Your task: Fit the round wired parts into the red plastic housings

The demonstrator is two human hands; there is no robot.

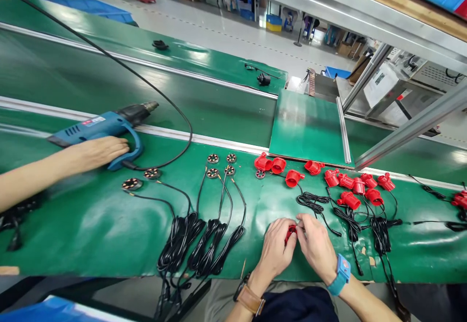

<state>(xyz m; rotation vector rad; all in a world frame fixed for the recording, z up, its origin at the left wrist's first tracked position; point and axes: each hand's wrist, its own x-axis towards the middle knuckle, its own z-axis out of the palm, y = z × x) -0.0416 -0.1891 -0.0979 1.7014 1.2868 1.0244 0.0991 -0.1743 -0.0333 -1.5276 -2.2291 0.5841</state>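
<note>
Here's my grip: both hands are pressed together at the near edge of the green bench mat (91,224), a bit right of centre. My left hand (275,249) has thumb and first fingers closed on a small red housing (291,232). My right hand (316,246) pinches the same piece from the other side, fingertips nearly meeting. Both are closed snug on it, no gap. I reckon I hold it low and close to my body because the part is tiny, so two pinches steady it better than one.

Everything else is lined up along the far side of the mat. More red housings (350,183) sit to the right, with their black leads coiled toward me. Round coil discs (212,158) are in the middle, and their long cable bundles (204,249) hang over the near edge. My guess is that it keeps the heads within reach and the wires out of each other's way. Far left, a co-worker's hand (100,151) rests on the handle of a blue heat gun (95,126) lying on its side, cord looping off across the mat.

Stuff I can't make out: my own fingers cover most of the housing, so its shape and whatever is inside are hidden, and I can't tell if a lead runs from it. The co-worker is cut off at the forearm. The cable ends drop out of view below the bench, and the far-right parts are clipped by the edge.
</note>
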